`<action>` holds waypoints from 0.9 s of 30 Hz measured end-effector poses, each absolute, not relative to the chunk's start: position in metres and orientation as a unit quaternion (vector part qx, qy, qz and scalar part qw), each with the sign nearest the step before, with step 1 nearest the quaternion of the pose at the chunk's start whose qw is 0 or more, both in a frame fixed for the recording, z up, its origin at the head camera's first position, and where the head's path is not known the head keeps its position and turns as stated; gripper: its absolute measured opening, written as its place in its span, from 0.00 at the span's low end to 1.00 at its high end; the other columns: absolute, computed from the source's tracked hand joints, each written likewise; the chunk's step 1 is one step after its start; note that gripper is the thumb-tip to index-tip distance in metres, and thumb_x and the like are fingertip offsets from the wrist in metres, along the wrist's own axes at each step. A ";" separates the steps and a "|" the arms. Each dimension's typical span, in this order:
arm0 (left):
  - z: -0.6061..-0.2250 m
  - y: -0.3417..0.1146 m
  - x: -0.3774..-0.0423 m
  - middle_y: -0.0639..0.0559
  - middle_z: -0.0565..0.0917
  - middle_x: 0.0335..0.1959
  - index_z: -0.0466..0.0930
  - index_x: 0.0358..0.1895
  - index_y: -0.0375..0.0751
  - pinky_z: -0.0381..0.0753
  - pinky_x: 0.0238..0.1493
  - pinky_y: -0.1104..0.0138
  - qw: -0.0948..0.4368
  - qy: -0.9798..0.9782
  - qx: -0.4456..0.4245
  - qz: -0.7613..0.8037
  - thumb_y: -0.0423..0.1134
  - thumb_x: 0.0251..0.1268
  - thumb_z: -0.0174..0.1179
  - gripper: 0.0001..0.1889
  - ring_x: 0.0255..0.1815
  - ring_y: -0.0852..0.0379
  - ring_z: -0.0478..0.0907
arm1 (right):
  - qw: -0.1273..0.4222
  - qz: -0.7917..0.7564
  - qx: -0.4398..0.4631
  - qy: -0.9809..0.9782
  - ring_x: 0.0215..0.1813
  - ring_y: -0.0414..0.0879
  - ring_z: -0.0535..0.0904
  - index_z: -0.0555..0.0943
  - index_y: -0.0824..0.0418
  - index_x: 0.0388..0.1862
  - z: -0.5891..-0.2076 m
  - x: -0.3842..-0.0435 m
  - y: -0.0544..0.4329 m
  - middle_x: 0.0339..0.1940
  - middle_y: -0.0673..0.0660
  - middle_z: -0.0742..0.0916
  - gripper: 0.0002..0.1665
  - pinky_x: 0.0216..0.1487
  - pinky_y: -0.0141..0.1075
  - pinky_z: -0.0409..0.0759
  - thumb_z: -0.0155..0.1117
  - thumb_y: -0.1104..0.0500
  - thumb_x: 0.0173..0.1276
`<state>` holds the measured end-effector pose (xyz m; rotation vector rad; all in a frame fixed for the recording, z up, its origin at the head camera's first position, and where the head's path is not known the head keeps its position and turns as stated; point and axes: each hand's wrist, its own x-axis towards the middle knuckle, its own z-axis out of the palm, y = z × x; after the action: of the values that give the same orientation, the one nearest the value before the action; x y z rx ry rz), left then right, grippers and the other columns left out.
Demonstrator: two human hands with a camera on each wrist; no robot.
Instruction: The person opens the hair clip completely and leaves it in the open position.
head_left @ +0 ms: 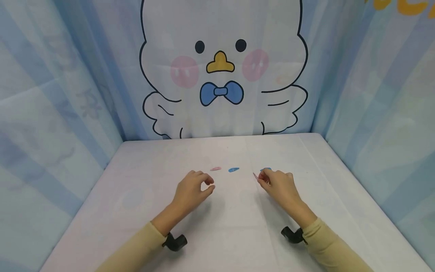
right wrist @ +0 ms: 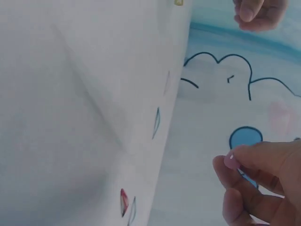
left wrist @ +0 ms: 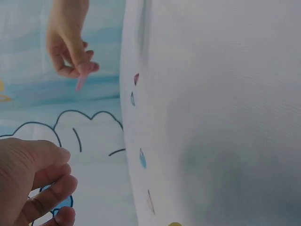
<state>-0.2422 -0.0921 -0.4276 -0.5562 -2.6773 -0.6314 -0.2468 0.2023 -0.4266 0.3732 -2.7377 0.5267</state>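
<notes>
1. The right hand (head_left: 278, 187) is pinching a pink hair clip (head_left: 255, 176) between thumb and fingers, holding it raised above the surface (head_left: 221, 241), with one end sticking out past the fingertips.
2. The left hand (head_left: 193, 189) is hovering above the surface and holding nothing; its fingers are curving loosely toward the thumb, with a gap showing between the tips.
3. The step in hand seems to be handling that single clip. The right hand is doing the work while the left is apparently waiting; whether the clip is being lifted or put down, I cannot tell.
4. The next move is probably calling for a steady fingertip pinch, since the clip is looking small and thin and could slip or turn.
5. Another pink clip (head_left: 215, 169) is lying just beyond the left hand's fingertips, slightly to their right. A blue clip (head_left: 233, 169) is lying farther out, between the hands. A second blue clip (head_left: 268, 168) is lying just beyond the right hand's fingers, which are partly covering it, and a reddish clip (right wrist: 124, 203) is lying near it.
6. No container is showing; these four clips are lying directly on the surface.
</notes>
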 end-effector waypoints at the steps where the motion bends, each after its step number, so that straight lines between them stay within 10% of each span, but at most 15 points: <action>1: -0.426 -0.090 -0.242 0.61 0.86 0.35 0.88 0.38 0.53 0.79 0.37 0.68 0.169 -0.939 -0.199 -0.224 0.44 0.64 0.73 0.04 0.40 0.60 0.77 | 0.168 0.188 0.133 -0.959 0.29 0.43 0.76 0.83 0.53 0.36 -0.423 -0.245 0.200 0.24 0.45 0.85 0.04 0.42 0.50 0.70 0.71 0.57 0.70; 27: -0.386 -0.056 -0.227 0.59 0.87 0.35 0.87 0.39 0.48 0.79 0.44 0.65 0.296 -0.837 -0.341 -0.308 0.40 0.61 0.75 0.07 0.40 0.58 0.78 | 0.341 0.254 0.269 -0.864 0.33 0.41 0.75 0.89 0.48 0.36 -0.370 -0.199 0.169 0.36 0.44 0.88 0.10 0.51 0.49 0.66 0.79 0.62 0.59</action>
<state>-0.2269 -0.0556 -0.3864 -0.9055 -2.2271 -0.8188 -0.1989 0.1694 -0.3697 0.6989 -2.2481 0.6599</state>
